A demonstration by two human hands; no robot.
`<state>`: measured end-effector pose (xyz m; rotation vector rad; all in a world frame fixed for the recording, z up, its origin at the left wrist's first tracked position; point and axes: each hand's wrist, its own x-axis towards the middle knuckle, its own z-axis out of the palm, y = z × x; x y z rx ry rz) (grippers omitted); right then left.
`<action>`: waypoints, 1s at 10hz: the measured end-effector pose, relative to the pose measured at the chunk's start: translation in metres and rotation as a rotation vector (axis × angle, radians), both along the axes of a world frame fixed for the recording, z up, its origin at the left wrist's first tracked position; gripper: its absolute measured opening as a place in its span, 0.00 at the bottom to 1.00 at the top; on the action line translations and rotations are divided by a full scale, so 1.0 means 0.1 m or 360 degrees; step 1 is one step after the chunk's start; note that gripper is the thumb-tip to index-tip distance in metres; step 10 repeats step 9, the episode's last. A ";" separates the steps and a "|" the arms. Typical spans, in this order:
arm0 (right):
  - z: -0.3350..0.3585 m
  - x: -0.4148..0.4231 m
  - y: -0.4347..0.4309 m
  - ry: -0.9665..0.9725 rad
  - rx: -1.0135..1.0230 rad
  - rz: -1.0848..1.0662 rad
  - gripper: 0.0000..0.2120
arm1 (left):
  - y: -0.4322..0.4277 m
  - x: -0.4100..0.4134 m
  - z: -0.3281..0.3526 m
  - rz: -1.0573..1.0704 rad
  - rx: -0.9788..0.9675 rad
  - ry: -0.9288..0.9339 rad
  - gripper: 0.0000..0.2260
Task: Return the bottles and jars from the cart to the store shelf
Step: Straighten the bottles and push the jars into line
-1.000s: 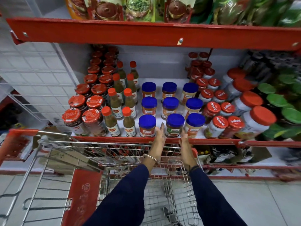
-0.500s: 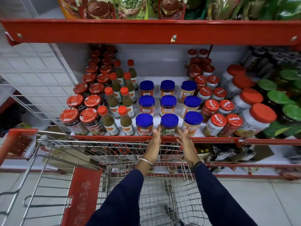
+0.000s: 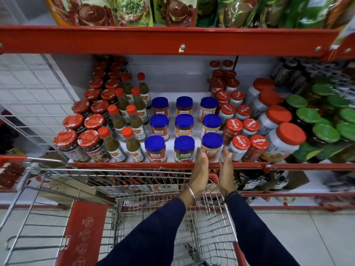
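Both hands open, holding nothing: left hand (image 3: 199,166) and right hand (image 3: 226,166) flank the front-right blue-lid jar (image 3: 211,146), palms facing in, at the shelf (image 3: 134,165) lip. That jar sits just right of the middle blue-lid jar (image 3: 184,148), next to the red-lid jars (image 3: 240,145). Step looks like squaring it up: press evenly from both sides, nudge in line (don't bump neighbours). Cart (image 3: 134,189) looks empty, bottom partly hidden.

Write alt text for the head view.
Two bare hands, left hand and right hand, flank a blue-lidded front-row jar on a red-edged store shelf, palms facing, not clearly gripping. Red-capped green sauce bottles stand left; a wire shopping cart sits below.
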<state>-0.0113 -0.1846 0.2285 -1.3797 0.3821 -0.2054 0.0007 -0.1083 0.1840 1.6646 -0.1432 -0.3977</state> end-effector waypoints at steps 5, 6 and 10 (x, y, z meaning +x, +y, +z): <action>-0.31 0.10 -0.45 0.0057 -0.0053 0.0222 0.60 | -0.06 0.15 0.22 0.0097 -0.0181 0.0344 0.57; -0.36 0.10 -0.48 0.0029 -0.0040 0.0218 0.59 | -0.03 0.13 0.24 0.0052 -0.0128 0.0227 0.59; -0.38 -0.16 -0.50 0.0104 -0.0223 0.0292 0.37 | 0.11 -0.03 0.51 -0.0074 0.0202 0.0124 0.31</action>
